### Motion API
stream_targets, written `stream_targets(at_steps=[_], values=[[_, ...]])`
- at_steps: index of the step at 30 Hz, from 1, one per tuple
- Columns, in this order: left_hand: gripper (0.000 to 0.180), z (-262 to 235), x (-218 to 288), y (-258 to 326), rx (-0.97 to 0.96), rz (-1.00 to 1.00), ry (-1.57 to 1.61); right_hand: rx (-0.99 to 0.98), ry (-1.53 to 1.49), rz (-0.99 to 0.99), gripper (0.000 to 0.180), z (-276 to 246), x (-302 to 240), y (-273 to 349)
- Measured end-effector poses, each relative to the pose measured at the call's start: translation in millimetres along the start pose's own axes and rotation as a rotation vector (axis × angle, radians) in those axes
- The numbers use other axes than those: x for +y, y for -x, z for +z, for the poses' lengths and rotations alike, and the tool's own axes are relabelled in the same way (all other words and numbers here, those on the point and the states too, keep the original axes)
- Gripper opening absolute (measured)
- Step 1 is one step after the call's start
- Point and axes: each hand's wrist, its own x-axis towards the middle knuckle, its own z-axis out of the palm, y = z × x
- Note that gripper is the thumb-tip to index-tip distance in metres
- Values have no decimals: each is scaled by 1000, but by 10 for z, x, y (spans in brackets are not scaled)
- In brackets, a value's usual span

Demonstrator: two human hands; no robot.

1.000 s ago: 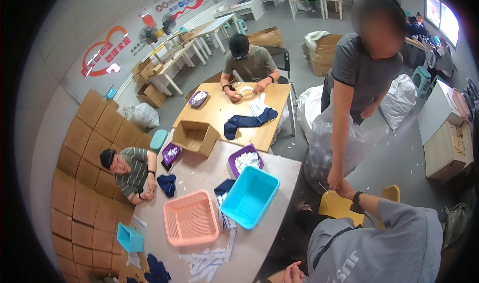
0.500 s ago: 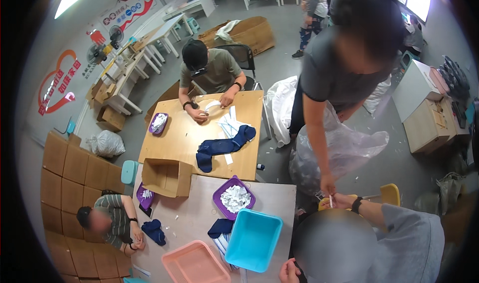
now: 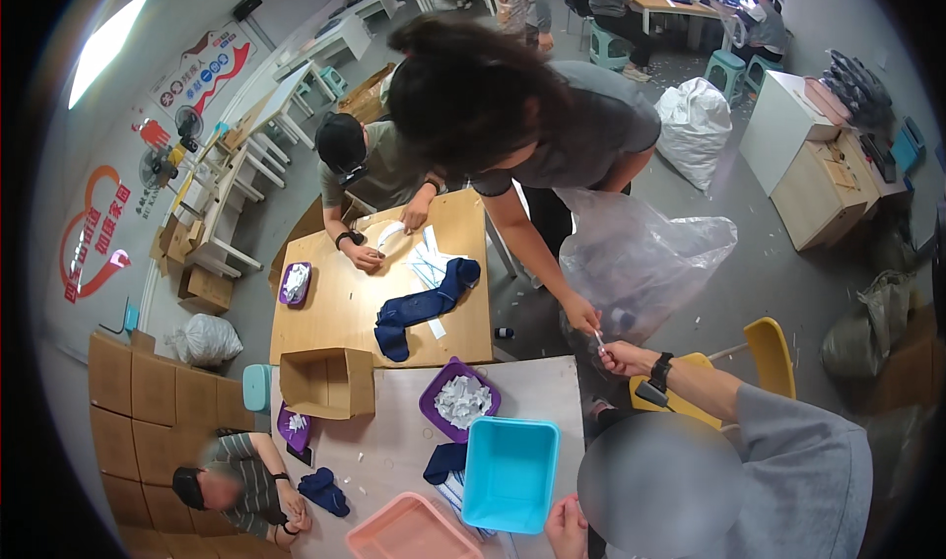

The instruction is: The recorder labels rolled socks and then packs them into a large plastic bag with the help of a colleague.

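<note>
Neither of my hands is in view. Nearest to me on the pale table (image 3: 384,451) are a bright blue tub (image 3: 510,475) and a salmon-pink tub (image 3: 414,531), both with nothing visible inside. A dark blue cloth piece (image 3: 445,462) and blue-and-white strips (image 3: 454,492) lie beside the blue tub. Behind it is a purple basket (image 3: 431,398) of white paper scraps (image 3: 463,401). At right, a bending person's hand (image 3: 581,315) and the hand (image 3: 623,357) of a grey-sleeved co-worker meet at a small white stick-like piece (image 3: 599,340). That co-worker's other hand (image 3: 566,527) is by the blue tub.
An open cardboard box (image 3: 325,382) stands at the table's far left. Beyond, a seated person (image 3: 384,175) holds a curved white strip (image 3: 392,232) at a wooden table (image 3: 335,308). Another person (image 3: 236,470) sits at left. Yellow chair (image 3: 771,357) and clear plastic bag (image 3: 641,263) are at right.
My view has swung right and tilted up a little. The bending person has leaned left, over the wooden table's edge. The two meeting hands remain at the small white piece.
</note>
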Motion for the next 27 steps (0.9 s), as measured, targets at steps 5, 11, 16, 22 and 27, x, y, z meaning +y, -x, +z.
stream_targets(at_steps=[5,11,16,22,27], values=[[28,-152,-123,29,-21,-28,-56,251,380,-362,30,48,44,149],[23,-590,-1065,-552,-179,41,-176,24,1028,-373,34,911,325,1722],[45,149,-541,-546,-400,-43,-67,-540,1460,-455,38,988,804,2198],[39,339,-390,-704,-452,27,-72,-637,1635,-313,38,1097,799,2398],[30,493,-299,-763,-439,60,-69,-484,1676,-328,39,1007,620,2476]])
